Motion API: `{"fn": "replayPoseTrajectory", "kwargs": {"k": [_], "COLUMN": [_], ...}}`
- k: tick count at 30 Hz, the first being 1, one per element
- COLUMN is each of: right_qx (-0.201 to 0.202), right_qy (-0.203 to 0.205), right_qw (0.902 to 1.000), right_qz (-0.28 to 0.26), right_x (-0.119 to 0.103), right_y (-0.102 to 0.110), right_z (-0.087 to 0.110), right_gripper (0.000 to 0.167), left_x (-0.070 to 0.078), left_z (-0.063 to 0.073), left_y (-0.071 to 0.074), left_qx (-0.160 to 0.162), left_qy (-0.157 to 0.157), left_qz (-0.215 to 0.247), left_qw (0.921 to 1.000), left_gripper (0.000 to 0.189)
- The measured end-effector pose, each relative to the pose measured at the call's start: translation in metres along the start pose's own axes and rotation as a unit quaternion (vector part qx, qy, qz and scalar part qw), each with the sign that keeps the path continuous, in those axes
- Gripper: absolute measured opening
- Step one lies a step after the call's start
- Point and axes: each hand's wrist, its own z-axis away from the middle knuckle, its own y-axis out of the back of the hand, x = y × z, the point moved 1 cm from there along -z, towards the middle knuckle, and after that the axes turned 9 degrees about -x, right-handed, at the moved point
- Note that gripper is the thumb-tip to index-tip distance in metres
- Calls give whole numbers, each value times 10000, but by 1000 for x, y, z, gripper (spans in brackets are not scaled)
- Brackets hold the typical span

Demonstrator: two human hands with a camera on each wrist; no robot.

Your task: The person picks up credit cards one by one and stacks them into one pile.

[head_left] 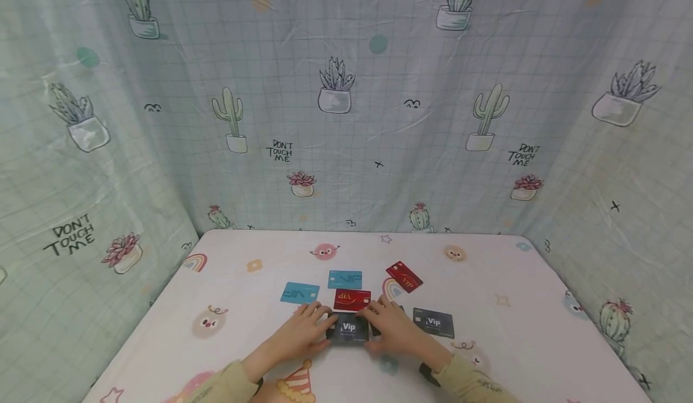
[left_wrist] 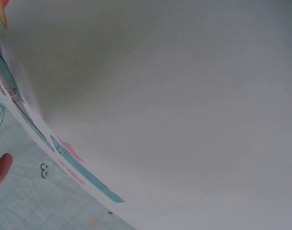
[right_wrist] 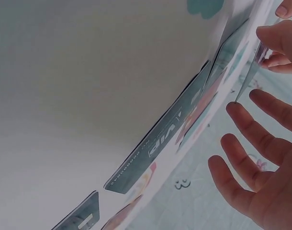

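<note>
A black Vip card [head_left: 348, 329] is held between my two hands, raised off the table in the right wrist view, where its thin edge [right_wrist: 249, 79] shows. My left hand [head_left: 301, 333] pinches its left end, thumb at the near corner and fingers at the far one. My right hand [head_left: 397, 329] grips the other end between thumb and fingers. Just beyond the held card lies a red VIP card [head_left: 352, 300]. Another black card [head_left: 376, 330] lies partly hidden under my right hand; the right wrist view shows a black Vip card [right_wrist: 155, 141] flat on the table.
Two blue VIP cards, one at the left [head_left: 300, 293] and one farther back [head_left: 345, 279], lie on the patterned white table [head_left: 243, 313]. A second red card [head_left: 404, 276] sits at the back right. Right of my hand is a black Vip card [head_left: 434, 323]. A cactus-print curtain [head_left: 357, 150] surrounds the table.
</note>
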Motion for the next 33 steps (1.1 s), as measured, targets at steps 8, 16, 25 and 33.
{"fn": "replayPoseTrajectory", "kwargs": {"k": [8, 16, 25, 33], "right_qx": [-33, 155, 113, -29], "right_qy": [-70, 63, 66, 51], "right_qw": [10000, 9996, 9994, 9992], "right_qz": [-24, 223, 307, 391], "right_x": [0, 2, 4, 3], "right_y": [0, -1, -2, -1], "right_z": [-5, -10, -15, -18], "right_gripper": [57, 56, 55, 55], "left_x": [-4, -9, -14, -17], "left_z": [-4, -7, -9, -10], "left_y": [-2, -6, -11, -16], "left_qx": [-221, -495, -356, -289], "left_qy": [28, 183, 127, 86], "left_qz": [160, 283, 222, 118], "left_qw": [9996, 9982, 9990, 9995], "left_gripper": [47, 49, 48, 48]}}
